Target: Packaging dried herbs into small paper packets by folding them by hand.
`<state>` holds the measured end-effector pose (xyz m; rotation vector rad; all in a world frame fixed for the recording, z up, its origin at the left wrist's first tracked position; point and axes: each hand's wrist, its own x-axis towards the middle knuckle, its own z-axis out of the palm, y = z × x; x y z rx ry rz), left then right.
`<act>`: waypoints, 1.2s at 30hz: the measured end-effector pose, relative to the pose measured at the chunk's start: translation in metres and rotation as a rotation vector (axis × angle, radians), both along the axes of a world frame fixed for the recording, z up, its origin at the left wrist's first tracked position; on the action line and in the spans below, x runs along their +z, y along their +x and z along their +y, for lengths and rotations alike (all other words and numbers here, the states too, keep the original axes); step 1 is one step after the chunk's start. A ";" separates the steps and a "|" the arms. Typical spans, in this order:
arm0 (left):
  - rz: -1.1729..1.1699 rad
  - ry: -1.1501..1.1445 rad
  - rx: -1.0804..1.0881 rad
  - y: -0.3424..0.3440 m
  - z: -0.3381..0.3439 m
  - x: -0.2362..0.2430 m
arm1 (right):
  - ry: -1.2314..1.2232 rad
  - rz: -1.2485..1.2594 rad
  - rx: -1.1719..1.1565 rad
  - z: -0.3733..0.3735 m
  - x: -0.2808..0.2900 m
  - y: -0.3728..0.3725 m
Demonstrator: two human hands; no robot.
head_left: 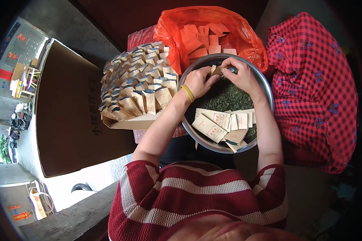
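Over the far part of a round metal basin point(270, 90), my left hand point(199, 83), with a yellow band at its wrist, is closed on a small brown paper packet point(216, 70). My right hand point(240, 75) pinches the packet's right side, its thumb and fingers bent inward. Beneath my hands lie dark green dried leaves point(225, 97), which look like tea. Several flat paper packets point(208, 126) rest on the leaves in the near part of the basin. My hands partly cover the held packet, so its opening cannot be made out.
Left of the basin, a shallow carton point(126, 123) holds many upright packets with dark tops. Behind the basin is a red plastic bag point(165, 36) with more packets inside. A red checked cloth point(309, 84) bulges at the right. A large brown cardboard panel point(68, 108) stands at the left.
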<state>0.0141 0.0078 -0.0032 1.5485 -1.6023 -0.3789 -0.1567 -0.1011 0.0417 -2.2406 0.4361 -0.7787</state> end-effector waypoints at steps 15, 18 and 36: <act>0.057 -0.091 0.080 -0.002 0.003 0.012 | 0.411 -0.069 0.143 -0.003 -0.017 0.007; -0.027 -0.148 0.116 -0.004 0.006 0.012 | 0.430 -0.082 0.138 -0.004 -0.021 0.008; 0.223 -0.294 0.241 0.004 0.007 0.017 | 0.336 0.010 0.113 -0.011 -0.005 0.002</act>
